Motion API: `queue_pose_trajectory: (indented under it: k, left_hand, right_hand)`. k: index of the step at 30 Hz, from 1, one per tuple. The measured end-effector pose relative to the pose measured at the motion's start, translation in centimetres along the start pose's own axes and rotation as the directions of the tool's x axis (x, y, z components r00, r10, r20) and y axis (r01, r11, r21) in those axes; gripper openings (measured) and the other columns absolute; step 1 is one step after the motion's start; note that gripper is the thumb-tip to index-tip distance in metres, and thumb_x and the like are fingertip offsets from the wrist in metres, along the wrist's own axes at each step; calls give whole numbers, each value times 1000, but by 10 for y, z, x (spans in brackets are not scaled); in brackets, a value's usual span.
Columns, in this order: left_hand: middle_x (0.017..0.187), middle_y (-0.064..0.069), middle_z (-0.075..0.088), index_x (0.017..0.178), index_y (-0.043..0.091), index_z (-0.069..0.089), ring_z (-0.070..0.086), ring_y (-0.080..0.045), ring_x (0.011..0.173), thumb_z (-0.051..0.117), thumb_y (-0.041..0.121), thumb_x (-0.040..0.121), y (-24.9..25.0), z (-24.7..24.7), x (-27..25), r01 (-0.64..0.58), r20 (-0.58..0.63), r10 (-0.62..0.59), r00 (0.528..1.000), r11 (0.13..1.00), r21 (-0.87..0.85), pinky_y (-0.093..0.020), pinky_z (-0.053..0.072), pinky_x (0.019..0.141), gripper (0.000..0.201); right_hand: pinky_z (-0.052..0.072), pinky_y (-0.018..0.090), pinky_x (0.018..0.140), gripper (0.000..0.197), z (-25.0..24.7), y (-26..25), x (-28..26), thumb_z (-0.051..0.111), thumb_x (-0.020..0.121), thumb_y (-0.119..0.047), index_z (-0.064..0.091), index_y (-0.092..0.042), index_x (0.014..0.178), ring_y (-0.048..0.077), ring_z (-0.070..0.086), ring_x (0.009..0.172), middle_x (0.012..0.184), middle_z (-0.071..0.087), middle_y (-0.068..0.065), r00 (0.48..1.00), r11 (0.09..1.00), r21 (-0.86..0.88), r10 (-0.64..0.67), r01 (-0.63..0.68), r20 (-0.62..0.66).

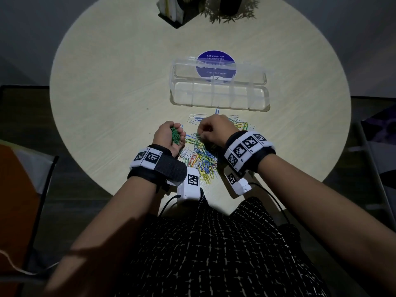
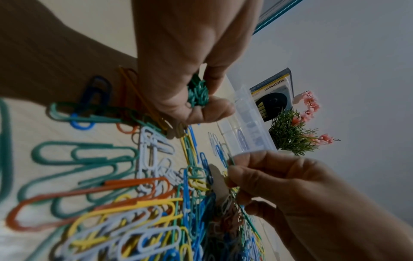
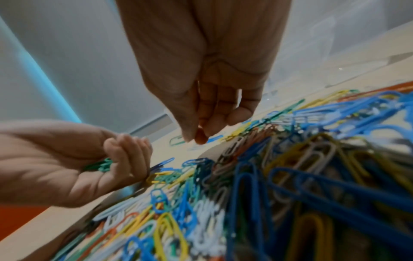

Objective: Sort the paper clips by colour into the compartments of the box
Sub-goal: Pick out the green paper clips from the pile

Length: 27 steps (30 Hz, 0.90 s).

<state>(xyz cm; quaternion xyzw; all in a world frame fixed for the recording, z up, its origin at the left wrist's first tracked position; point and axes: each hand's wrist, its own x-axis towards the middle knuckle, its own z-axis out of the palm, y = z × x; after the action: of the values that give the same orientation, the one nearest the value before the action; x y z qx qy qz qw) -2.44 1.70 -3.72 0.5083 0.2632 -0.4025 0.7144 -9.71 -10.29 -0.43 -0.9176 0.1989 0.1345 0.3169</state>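
A heap of mixed paper clips [image 1: 202, 157] in green, blue, yellow, orange and white lies on the round table near its front edge. Just beyond it the clear compartment box [image 1: 218, 107] stands open, and its compartments look bare. My left hand [image 1: 165, 133], palm up at the heap's left edge, grips a bunch of green clips [image 1: 175, 136] [image 2: 197, 93] [image 3: 100, 166]. My right hand [image 1: 214, 128] hovers over the heap's far side. Its thumb and forefinger pinch a green clip [image 2: 231, 160]. In the right wrist view the fingertips [image 3: 196, 136] are pressed together above the clips.
The box's lid [image 1: 218, 69] lies flat behind it over a blue round sticker [image 1: 215, 66]. A book holder [image 1: 171, 9] and a small potted plant [image 1: 231, 9] stand at the table's far edge. Chairs flank the table on the left and right.
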Motion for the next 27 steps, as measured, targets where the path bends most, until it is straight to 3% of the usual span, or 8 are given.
queue_pose_trajectory:
  k: [4,7,10,14,17,22,24,27]
  left_hand:
    - [30,4,45,67,11,44,43,-7,24,31,17,99,2,-3,-1,-6,-19,5,1000,1000,-13,-6,33,34,35]
    - [30,3,47,68,10,43,46,-8,24,30,17,100,2,-5,-1,-21,-15,20,1000,999,-28,-6,34,33,35]
    - [39,-1,56,70,7,46,57,-10,31,30,18,101,3,-6,-3,-34,-6,34,999,998,-44,-10,42,35,37]
    - [77,-10,55,74,4,49,60,-19,66,27,20,102,3,-5,-6,-27,36,29,999,997,-69,-17,51,50,39]
    - [80,-11,53,75,2,50,56,-19,72,26,20,102,1,-1,-7,-21,50,25,998,997,-81,-21,49,64,41]
    - [72,-15,62,78,2,51,59,-20,70,27,22,101,-2,5,-5,43,112,-23,993,982,-183,-31,49,69,40]
    - [57,-12,67,79,4,51,61,-19,68,27,25,101,-3,6,-3,70,132,-45,990,978,-197,-31,52,65,39]
    - [47,-3,57,70,9,46,54,-11,42,30,25,101,1,8,0,70,93,-56,994,987,-144,-14,45,38,38]
  right_hand:
    - [45,29,92,22,8,1,4,59,85,-6,68,-10,105,28,58,109,110,68,13,992,983,-172,-37,58,122]
    - [46,33,87,16,11,-1,1,55,85,-5,68,-8,95,30,59,104,104,68,13,990,972,-221,-49,77,132]
    - [47,35,87,15,11,0,-2,54,85,-4,68,-3,90,29,61,99,98,70,15,993,982,-167,-69,84,93]
    - [46,31,85,15,10,3,-2,55,85,-6,68,0,88,30,62,97,97,71,17,999,997,-66,-43,44,12]
    - [45,28,81,15,6,-1,-2,54,84,-5,67,1,86,28,63,91,90,71,16,998,999,7,-35,36,-56]
    - [41,22,71,10,0,-25,2,66,81,-10,69,-1,85,15,53,73,73,59,5,991,978,184,-82,101,-108]
    - [38,19,69,12,-2,-30,5,66,82,-11,69,-1,89,14,53,74,76,63,11,988,977,180,-92,114,-125]
    - [40,14,66,14,-7,-23,8,60,85,-9,70,-2,91,16,60,74,91,72,14,977,982,164,-60,95,-204]
